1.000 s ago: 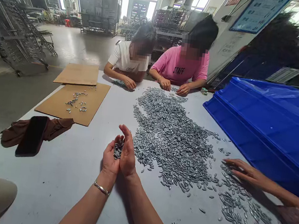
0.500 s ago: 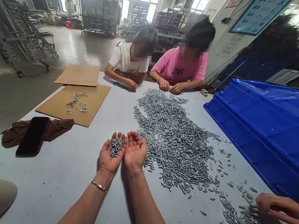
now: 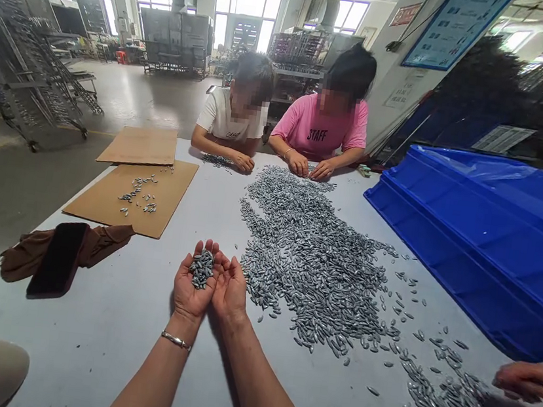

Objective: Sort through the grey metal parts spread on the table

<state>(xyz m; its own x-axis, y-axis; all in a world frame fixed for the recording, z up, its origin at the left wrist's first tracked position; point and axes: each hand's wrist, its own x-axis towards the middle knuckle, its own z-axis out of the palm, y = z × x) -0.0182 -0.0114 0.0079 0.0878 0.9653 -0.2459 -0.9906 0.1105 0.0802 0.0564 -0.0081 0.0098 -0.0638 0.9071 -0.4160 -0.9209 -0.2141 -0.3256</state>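
My left hand [image 3: 187, 297] is cupped palm up just above the white table [image 3: 100, 347], with a small heap of grey metal pieces [image 3: 201, 267] lying in it. My right hand [image 3: 231, 289] rests against it edge to edge, palm up, fingers open and empty. Both hands hover at the near left edge of a large spread of the same grey pieces [image 3: 314, 261], which runs across the middle of the table. A thin bracelet [image 3: 175, 340] circles my left wrist.
Blue plastic bins [image 3: 485, 236] fill the right side. Cardboard sheets [image 3: 153, 199] with a few pieces, and a dark phone [image 3: 57, 258] on a brown cloth [image 3: 103, 239], lie at the left. Two people sort pieces at the far end. Another person's hand [image 3: 529, 380] rests at the right edge.
My hands opened from a closed cup into palms up, leaving the pieces in my left palm. The other person's hand at the right drew back toward the edge, dragging pieces.
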